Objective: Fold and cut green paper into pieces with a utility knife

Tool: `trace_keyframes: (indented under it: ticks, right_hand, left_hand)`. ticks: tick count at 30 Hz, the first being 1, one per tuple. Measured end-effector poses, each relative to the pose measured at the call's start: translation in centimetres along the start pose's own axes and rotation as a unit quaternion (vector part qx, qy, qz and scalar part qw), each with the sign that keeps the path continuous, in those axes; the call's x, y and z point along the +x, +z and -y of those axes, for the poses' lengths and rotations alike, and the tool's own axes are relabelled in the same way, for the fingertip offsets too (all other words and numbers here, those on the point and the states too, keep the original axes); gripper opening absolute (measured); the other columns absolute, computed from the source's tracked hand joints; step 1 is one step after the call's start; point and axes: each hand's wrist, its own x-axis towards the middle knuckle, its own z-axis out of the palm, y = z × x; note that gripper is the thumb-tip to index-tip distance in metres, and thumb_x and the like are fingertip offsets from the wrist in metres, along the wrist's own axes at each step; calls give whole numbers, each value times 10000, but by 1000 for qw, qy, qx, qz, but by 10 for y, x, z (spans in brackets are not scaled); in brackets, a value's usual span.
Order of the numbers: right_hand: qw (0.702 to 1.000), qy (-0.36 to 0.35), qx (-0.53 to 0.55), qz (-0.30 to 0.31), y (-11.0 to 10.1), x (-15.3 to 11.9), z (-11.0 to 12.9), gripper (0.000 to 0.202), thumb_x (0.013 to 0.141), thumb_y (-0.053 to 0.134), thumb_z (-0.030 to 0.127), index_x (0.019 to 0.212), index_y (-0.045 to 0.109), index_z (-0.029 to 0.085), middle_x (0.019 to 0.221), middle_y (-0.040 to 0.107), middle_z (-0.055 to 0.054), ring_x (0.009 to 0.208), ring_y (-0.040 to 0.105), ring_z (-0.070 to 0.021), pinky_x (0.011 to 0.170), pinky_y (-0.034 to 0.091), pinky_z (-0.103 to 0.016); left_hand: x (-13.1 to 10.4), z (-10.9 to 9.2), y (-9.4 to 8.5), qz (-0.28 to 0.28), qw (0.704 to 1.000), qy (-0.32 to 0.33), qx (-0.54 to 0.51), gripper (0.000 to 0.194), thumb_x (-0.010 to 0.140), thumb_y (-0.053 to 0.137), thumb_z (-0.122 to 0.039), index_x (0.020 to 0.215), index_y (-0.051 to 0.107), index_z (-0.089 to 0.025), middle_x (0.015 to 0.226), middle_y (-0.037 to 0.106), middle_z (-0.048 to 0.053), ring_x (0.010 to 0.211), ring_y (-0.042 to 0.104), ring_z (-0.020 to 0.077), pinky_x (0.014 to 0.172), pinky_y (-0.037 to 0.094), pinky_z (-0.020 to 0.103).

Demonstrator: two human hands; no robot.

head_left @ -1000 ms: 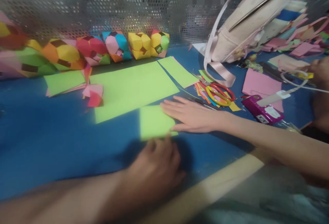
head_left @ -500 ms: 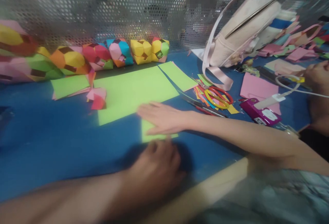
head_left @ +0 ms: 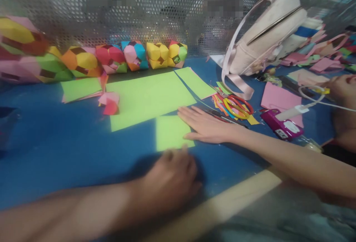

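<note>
A small light-green paper square (head_left: pixel 172 132) lies on the blue tabletop. My right hand (head_left: pixel 205 125) rests palm down over its right edge, open, with fingers stretched to the left. My left hand (head_left: pixel 172 182) is at the near edge of the square, blurred and in shadow. Its fingers are curled, with one fingertip at the paper's lower edge; whether anything is inside them is hidden. Just beyond lies a large light-green sheet (head_left: pixel 150 93), with a narrower green strip (head_left: pixel 194 82) on its right.
Folded-paper balls (head_left: pixel 108 58) line the perforated metal screen (head_left: pixel 155 8). Scissors (head_left: pixel 236 105) lie on paper scraps. Beside them are a pink-white backpack (head_left: pixel 267 30), pink paper (head_left: pixel 283 99) and a purple device (head_left: pixel 280 125). Another person's hand (head_left: pixel 343 86) is at the far right.
My right hand has slid to the right, uncovering most of the small green square. My left hand has stayed nearly in place. The view has shifted slightly.
</note>
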Motion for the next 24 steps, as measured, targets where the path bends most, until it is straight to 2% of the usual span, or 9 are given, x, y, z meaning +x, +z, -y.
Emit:
trace_keyframes:
  ticks: [2, 4, 7, 9, 12, 15, 19, 22, 24]
  right_hand:
    - [999, 18, -9, -28, 2, -4, 4, 797, 960, 335, 626, 1496, 303, 37, 1574, 222, -196, 1477, 177, -295, 1194, 178, -504]
    - [996, 42, -14, -77, 3, -3, 9, 678, 977, 370, 546, 1449, 402, 60, 1525, 359, -196, 1431, 309, -303, 1150, 284, -512]
    - [984, 69, -11, -162, 4, 6, 16, 458, 972, 430, 340, 1331, 542, 80, 1342, 582, -189, 1250, 525, -300, 1048, 416, -500]
    - [977, 76, 10, -198, 2, 12, 17, 385, 928, 476, 245, 1261, 600, 96, 1220, 655, -169, 1139, 585, -288, 1000, 454, -483]
    - [966, 102, 90, -220, -3, 16, 17, 356, 843, 550, 174, 1183, 652, 148, 1122, 693, -122, 1029, 620, -252, 921, 497, -424]
    - [941, 150, 209, -221, -7, 15, 16, 382, 779, 579, 128, 1149, 664, 170, 976, 714, -65, 804, 630, -174, 765, 523, -333]
    - [898, 182, 329, -231, -12, 8, 16, 244, 769, 613, 183, 999, 684, 144, 768, 663, -12, 657, 570, -133, 622, 488, -273]
    - [883, 154, 355, -265, -16, 3, 16, 113, 782, 620, 226, 857, 664, 154, 734, 641, -5, 654, 561, -132, 611, 480, -273]
    - [884, 88, 331, -317, -18, -1, 17, 54, 800, 597, 196, 799, 643, 170, 775, 654, -13, 697, 576, -134, 658, 491, -284]
  left_hand:
    - [0, 0, 0, -3, 1000, -3, 1, 327, 933, 512, -408, 958, 670, -123, 939, 705, 140, 993, 608, 293, 712, 470, 380]
    - [1, 0, 0, -7, 1000, -6, 1, 326, 936, 510, -410, 962, 669, -127, 937, 708, 131, 996, 611, 287, 738, 474, 384]
    - [2, 1, -2, 1, 1000, -12, 0, 306, 935, 520, -394, 963, 670, -129, 965, 713, 132, 1027, 608, 284, 766, 477, 384]
    - [2, 1, -3, 2, 1000, -15, -2, 302, 934, 520, -381, 968, 673, -122, 998, 715, 142, 1029, 610, 284, 776, 481, 387]
    - [1, 0, -1, -7, 1000, -22, -5, 316, 935, 513, -373, 991, 676, -108, 1051, 712, 158, 1007, 623, 282, 785, 491, 392]
    - [-1, 0, 2, -10, 999, -30, -7, 323, 934, 509, -370, 1010, 674, -104, 1095, 704, 168, 962, 637, 277, 774, 501, 392]
    - [0, 14, -1, -53, 998, -14, -13, 225, 940, 510, -301, 990, 660, -141, 1052, 713, 113, 848, 641, 230, 721, 505, 354]
    - [8, 38, -13, -126, 991, -45, 20, 103, 916, 549, -198, 981, 626, -176, 977, 703, 76, 825, 632, 201, 708, 498, 317]
    - [14, 56, -21, -170, 977, -97, 79, 183, 893, 588, -187, 1075, 577, -174, 1035, 685, 107, 908, 635, 233, 756, 503, 347]
